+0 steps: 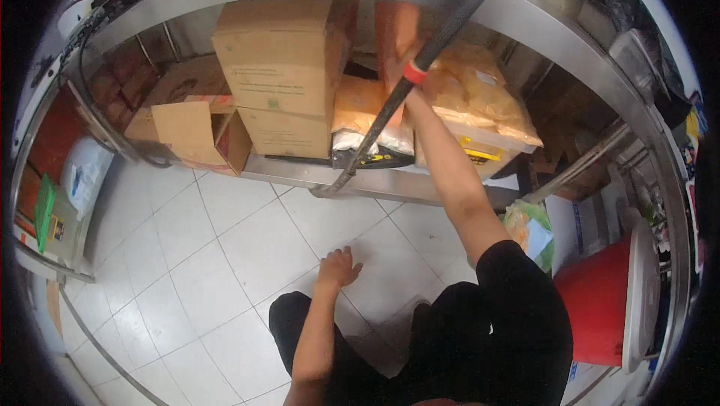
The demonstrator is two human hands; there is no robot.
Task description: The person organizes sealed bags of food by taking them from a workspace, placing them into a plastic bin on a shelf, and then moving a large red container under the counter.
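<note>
My right arm stretches forward under the metal counter, and my right hand (400, 68) is up against an upright orange plastic package (394, 23). A black hose (450, 23) with a red band crosses in front of that hand, so its fingers are partly hidden and I cannot tell whether they grip the package. Beside it, to the right, lie clear bags of orange contents (480, 91) on a pale container (469, 147). A smaller orange bag (358, 102) is to the left, above a black package (375, 157). My left hand (340, 266) hangs empty near my knee, its fingers loosely bent and thumb apart.
Tall cardboard boxes (281, 76) stand on the metal lower shelf (292, 172), with an opened carton (187, 132) to their left. At the right are a red bin with a white lid (596, 305) and a green-and-white plastic bag (531, 233). White tiles (247, 256) cover the floor.
</note>
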